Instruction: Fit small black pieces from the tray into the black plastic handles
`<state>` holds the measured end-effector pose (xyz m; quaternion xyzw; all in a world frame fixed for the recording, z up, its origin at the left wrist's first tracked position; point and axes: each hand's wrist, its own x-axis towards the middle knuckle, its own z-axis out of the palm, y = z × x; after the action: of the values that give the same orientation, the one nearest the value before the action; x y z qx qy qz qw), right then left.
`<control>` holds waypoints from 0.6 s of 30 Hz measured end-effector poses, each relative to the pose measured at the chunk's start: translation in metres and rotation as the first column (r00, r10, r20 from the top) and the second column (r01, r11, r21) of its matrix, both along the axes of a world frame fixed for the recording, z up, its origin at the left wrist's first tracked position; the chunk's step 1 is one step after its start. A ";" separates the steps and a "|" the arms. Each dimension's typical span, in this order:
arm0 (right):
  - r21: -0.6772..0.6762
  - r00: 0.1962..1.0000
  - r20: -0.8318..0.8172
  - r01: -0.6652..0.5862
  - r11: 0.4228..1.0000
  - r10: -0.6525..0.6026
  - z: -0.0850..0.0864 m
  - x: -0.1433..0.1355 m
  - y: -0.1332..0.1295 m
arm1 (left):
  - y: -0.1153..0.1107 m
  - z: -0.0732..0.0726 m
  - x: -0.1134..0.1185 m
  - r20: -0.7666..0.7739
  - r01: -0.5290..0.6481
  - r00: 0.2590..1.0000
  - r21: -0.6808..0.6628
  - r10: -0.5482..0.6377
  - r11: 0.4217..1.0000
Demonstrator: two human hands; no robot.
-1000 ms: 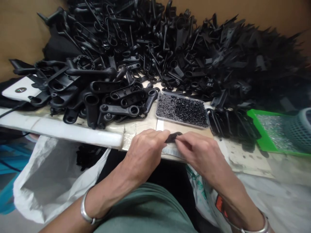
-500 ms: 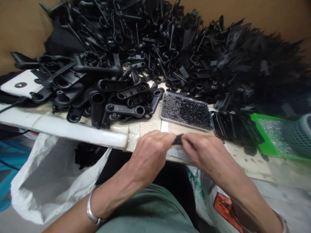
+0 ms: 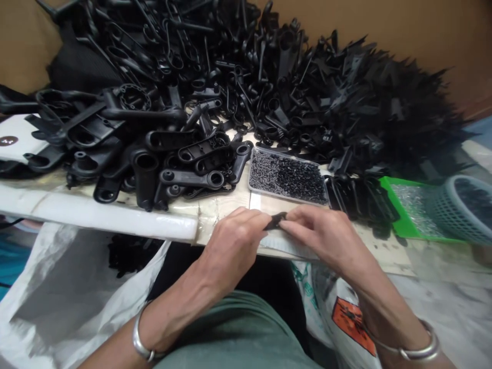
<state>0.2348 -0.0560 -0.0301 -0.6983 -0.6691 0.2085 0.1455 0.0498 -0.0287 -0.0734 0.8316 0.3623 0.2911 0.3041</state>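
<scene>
Near the table's front edge, my left hand (image 3: 240,238) is closed around one end of a small black plastic part (image 3: 277,221). The fingertips of my right hand (image 3: 325,230) pinch at the part's other end; whether they also hold a tiny piece there I cannot make out. Just beyond my hands lies a clear shallow box (image 3: 288,174) filled with small pins or screws, greyish on its left side and black on its right. Several flat black parts (image 3: 361,200) stand in a row to the right of this box.
A big heap of black plastic parts (image 3: 238,66) covers the back. Black lever-like arms (image 3: 146,169) lie at left. To the right are a green tray (image 3: 409,218) of clear bits and a grey basket (image 3: 461,210). Below the edge hangs an open white sack (image 3: 65,287).
The view has shifted, so the table things sit further left. My right fingers have moved slightly and more of the black part shows between my hands.
</scene>
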 end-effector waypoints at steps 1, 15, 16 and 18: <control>-0.011 0.984 -0.143 0.107 0.994 -0.108 -0.002 0.002 -0.004 | 0.000 0.000 0.000 0.016 -0.005 1.000 -0.006 0.005 1.000; -0.306 0.070 -0.930 0.395 0.866 -0.360 -0.020 -0.018 -0.025 | -0.021 0.008 0.022 0.284 -0.170 0.954 0.250 0.096 0.953; -0.320 0.051 -0.929 0.386 0.865 -0.366 -0.020 -0.017 -0.024 | -0.021 0.009 0.022 0.287 -0.172 0.953 0.248 0.097 0.953; -0.350 0.030 -0.921 0.373 0.859 -0.388 -0.019 -0.016 -0.024 | -0.022 0.010 0.022 0.285 -0.172 0.953 0.235 0.102 0.957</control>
<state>0.2188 -0.0801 -0.0495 -0.5452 -0.1998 0.5646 0.5866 0.0716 -0.0504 -0.0636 0.7890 0.3339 0.4667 0.2193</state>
